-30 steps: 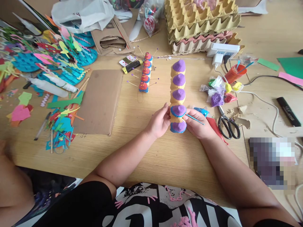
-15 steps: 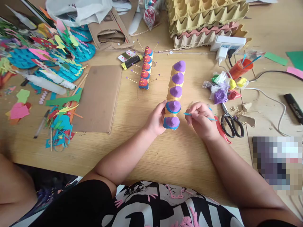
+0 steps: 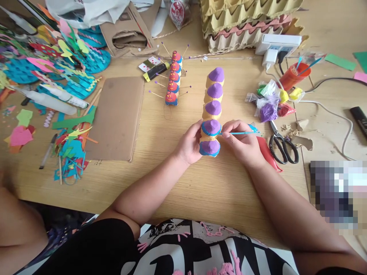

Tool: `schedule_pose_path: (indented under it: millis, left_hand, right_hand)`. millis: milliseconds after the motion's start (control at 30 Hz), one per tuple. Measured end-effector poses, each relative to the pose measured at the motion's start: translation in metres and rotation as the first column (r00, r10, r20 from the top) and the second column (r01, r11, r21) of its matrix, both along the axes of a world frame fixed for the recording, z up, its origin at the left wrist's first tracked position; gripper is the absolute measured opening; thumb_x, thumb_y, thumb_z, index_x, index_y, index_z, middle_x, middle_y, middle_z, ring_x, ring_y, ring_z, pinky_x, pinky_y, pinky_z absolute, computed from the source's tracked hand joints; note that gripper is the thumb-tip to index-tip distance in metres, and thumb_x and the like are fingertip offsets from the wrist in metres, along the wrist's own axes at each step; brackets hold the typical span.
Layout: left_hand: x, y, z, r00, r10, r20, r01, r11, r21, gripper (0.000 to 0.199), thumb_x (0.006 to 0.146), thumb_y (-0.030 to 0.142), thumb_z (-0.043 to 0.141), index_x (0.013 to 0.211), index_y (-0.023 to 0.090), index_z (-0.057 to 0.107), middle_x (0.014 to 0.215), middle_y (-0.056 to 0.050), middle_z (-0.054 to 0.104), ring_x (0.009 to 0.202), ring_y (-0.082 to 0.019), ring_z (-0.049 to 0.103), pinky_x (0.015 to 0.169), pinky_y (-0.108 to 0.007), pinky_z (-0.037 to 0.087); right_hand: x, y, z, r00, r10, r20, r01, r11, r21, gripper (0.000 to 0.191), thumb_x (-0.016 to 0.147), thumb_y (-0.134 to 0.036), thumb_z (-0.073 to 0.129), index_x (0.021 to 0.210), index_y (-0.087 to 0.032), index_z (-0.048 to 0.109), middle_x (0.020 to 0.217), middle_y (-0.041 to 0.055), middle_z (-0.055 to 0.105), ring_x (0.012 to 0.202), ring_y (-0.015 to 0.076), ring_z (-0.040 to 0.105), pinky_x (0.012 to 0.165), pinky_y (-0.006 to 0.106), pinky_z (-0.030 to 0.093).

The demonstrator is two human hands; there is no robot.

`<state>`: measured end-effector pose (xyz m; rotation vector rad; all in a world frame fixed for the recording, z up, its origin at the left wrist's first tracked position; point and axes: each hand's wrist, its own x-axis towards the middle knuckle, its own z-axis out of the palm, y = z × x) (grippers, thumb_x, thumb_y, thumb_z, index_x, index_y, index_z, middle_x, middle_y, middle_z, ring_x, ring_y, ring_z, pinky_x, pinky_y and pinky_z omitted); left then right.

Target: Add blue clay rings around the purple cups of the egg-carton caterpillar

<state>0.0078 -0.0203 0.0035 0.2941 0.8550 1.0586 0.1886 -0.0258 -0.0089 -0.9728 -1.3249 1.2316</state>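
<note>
My left hand point(image 3: 189, 143) is closed on the near left side of an egg carton strip point(image 3: 212, 97). Its row of yellowish bumps is capped in purple clay, and the two bumps nearest me carry blue round their lower edge. A thin blue stick-like tool point(image 3: 239, 133) is pinched in my right hand point(image 3: 243, 144). The tool's left tip meets the right side of the second-nearest bump, at the blue band. Just beyond my right hand lies a bit of blue clay point(image 3: 253, 128) in clear wrap. Farther off stands a finished-looking red and blue caterpillar point(image 3: 173, 82) with purple-tipped sticks.
Black-handled scissors point(image 3: 283, 148) and a red packet point(image 3: 267, 153) lie right of my hand. Bagged clay point(image 3: 268, 112), an orange cup point(image 3: 294, 77) and a power strip point(image 3: 278, 44) stand behind. On the left are cardboard point(image 3: 116, 118) and paper scraps point(image 3: 75, 149). Another person's bare limb shows at lower left.
My right hand has moved left with the blue tool, bringing its tip from apart to the strip's side. The left hand keeps its hold. The whole view has shifted slightly.
</note>
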Motion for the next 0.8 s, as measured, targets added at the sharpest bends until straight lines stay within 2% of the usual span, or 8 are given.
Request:
schedule_pose_path:
  millis: [100,233,400,500,633,800]
  left_hand:
    - [0.000,0.000,0.001,1.000,0.017,-0.007,-0.017,1.000,0.000,0.039,0.104,0.058,0.074,0.087,0.023,0.075,0.078,-0.001,0.077,0.070,-0.014,0.070,0.065,-0.026,0.054]
    - [0.000,-0.002,0.001,0.987,0.078,-0.139,-0.062,0.991,0.118,0.047,0.098,0.063,0.080,0.079,0.021,0.071,0.071,0.002,0.071,0.063,-0.011,0.065,0.062,-0.026,0.051]
    - [0.002,-0.006,0.001,0.954,0.121,-0.274,-0.060,0.973,0.222,0.047,0.094,0.056,0.086,0.071,0.019,0.071,0.067,0.001,0.070,0.065,-0.013,0.066,0.063,-0.026,0.049]
    - [0.003,-0.006,0.000,0.950,0.134,-0.282,-0.069,0.971,0.229,0.044,0.094,0.052,0.087,0.070,0.018,0.073,0.068,0.001,0.072,0.069,-0.014,0.069,0.068,-0.027,0.051]
    - [0.002,-0.007,-0.007,0.951,0.137,-0.277,-0.073,0.970,0.230,0.039,0.092,0.052,0.089,0.073,0.020,0.077,0.073,0.000,0.077,0.080,-0.017,0.076,0.077,-0.028,0.057]
    - [0.001,-0.008,-0.016,0.948,0.135,-0.288,-0.046,0.954,0.296,0.035,0.089,0.052,0.092,0.077,0.020,0.081,0.076,-0.001,0.080,0.081,-0.018,0.077,0.075,-0.028,0.057]
  right_hand:
    - [0.001,0.002,-0.003,1.000,-0.022,0.006,0.022,0.999,0.046,0.041,0.086,-0.063,0.093,0.081,-0.028,0.071,0.092,0.0041,0.068,0.093,0.0234,0.065,0.090,0.042,0.057]
    - [0.003,0.000,-0.006,0.997,-0.068,0.021,0.066,0.993,0.099,0.033,0.086,-0.057,0.095,0.082,-0.029,0.077,0.097,0.0043,0.066,0.099,0.0243,0.065,0.100,0.045,0.056]
    - [0.004,-0.003,-0.004,0.994,-0.083,0.074,0.067,0.978,0.197,0.021,0.093,-0.051,0.090,0.087,-0.032,0.083,0.104,0.0044,0.065,0.103,0.0242,0.066,0.104,0.047,0.056]
    - [0.005,-0.004,-0.001,0.977,-0.103,0.185,0.048,0.958,0.283,0.020,0.094,-0.051,0.089,0.087,-0.032,0.085,0.101,0.0042,0.066,0.101,0.0247,0.067,0.106,0.050,0.056]
    - [0.005,-0.006,0.002,0.954,-0.106,0.281,0.011,0.948,0.319,0.024,0.095,-0.055,0.086,0.087,-0.032,0.085,0.101,0.0057,0.067,0.103,0.0270,0.068,0.105,0.053,0.058]
    - [0.003,-0.006,0.002,0.933,-0.108,0.343,-0.038,0.919,0.394,0.018,0.096,-0.050,0.086,0.090,-0.033,0.086,0.102,0.0076,0.067,0.104,0.0285,0.069,0.102,0.053,0.060]
